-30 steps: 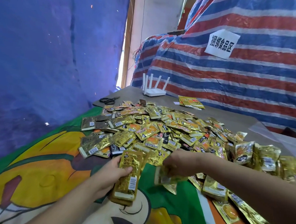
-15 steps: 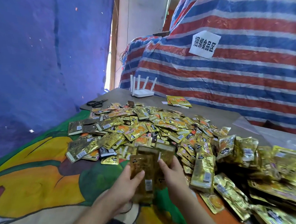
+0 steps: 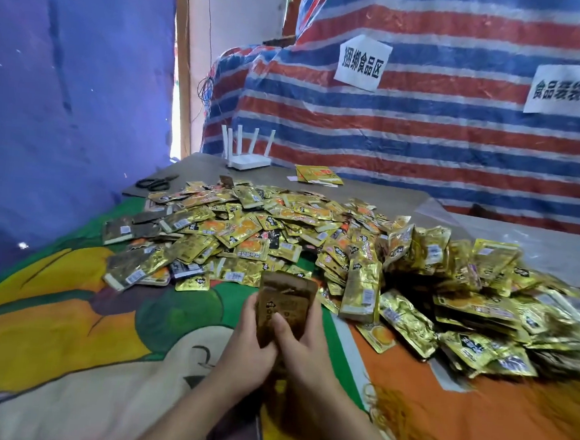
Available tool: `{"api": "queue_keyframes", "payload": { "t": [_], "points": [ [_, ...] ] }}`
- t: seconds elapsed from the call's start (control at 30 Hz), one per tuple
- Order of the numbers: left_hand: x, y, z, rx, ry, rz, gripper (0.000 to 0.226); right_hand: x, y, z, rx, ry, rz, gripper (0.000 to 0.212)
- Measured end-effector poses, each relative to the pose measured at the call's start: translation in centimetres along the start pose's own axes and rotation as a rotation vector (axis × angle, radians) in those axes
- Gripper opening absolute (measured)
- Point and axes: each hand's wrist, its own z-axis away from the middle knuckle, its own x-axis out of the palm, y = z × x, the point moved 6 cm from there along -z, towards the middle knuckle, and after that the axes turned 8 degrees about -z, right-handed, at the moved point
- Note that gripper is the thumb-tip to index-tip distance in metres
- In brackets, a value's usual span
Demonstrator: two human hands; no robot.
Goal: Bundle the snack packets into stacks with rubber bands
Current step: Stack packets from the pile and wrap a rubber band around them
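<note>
Both hands, L [image 3: 248, 351] & R [image 3: 301, 351], grip upright gold-brown packet stack [image 3: 284, 307], approx. 5+ thick.

From my feed I see two bare forearms ending in the left hand [image 3: 243, 350] and right hand [image 3: 302, 349]. No sleeves reach the wrists, and I can make out no rings, watch, bands or gloves.

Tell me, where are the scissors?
The scissors lie at the far left of the table in the head view, beside the blue sheet, just past the left edge of the packet pile and left of the router.
</note>
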Motion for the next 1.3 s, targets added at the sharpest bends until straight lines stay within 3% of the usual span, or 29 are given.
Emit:
{"api": "queue_keyframes", "payload": {
  "t": [0.17,0.43,0.63,0.73,0.83,0.9,0.97,1.03,1.17,1.3],
  "points": [
    [0.7,0.0,1.6,0.012,-0.049,-0.008,0.072,0.1,0.5,1.6,0.023,-0.072,0.070,0.053],
    [1.0,-0.5,2.1,0.020,-0.072,-0.022,0.057,-0.3,0.2,3.0,-0.011,-0.052,0.149,0.053],
    [0.7,-1.4,1.9,-0.029,-0.049,0.090,0.051,-2.8,-1.0,2.2,0.038,-0.059,0.303,0.041],
    [0.8,-1.9,1.9,-0.031,-0.052,0.059,0.052,-8.1,-2.9,0.0,0.031,-0.004,0.687,0.014],
    [0.8,-2.2,1.8,-0.055,-0.062,0.056,0.042,-12.5,-3.1,-1.8,0.231,-0.208,1.126,0.014],
    [0.8,-2.1,1.8,-0.057,-0.060,0.058,0.041,-14.3,-2.4,-1.8,0.357,-0.385,1.284,0.014],
    [0.9,-2.0,1.8,-0.048,-0.064,0.056,0.042,-14.9,-1.7,-1.5,0.406,-0.488,1.308,0.011],
    [0.9,-2.0,1.8,-0.038,-0.072,0.045,0.042,-14.8,-1.1,-1.5,0.414,-0.498,1.259,0.010],
    [0.9,-2.2,1.9,-0.042,-0.073,0.047,0.043,-13.4,0.3,-1.3,0.401,-0.509,1.262,0.028],
    [0.8,-2.4,1.8,-0.047,-0.068,0.033,0.044,-12.6,1.0,-1.3,0.413,-0.540,1.247,0.020]
  ]
}}
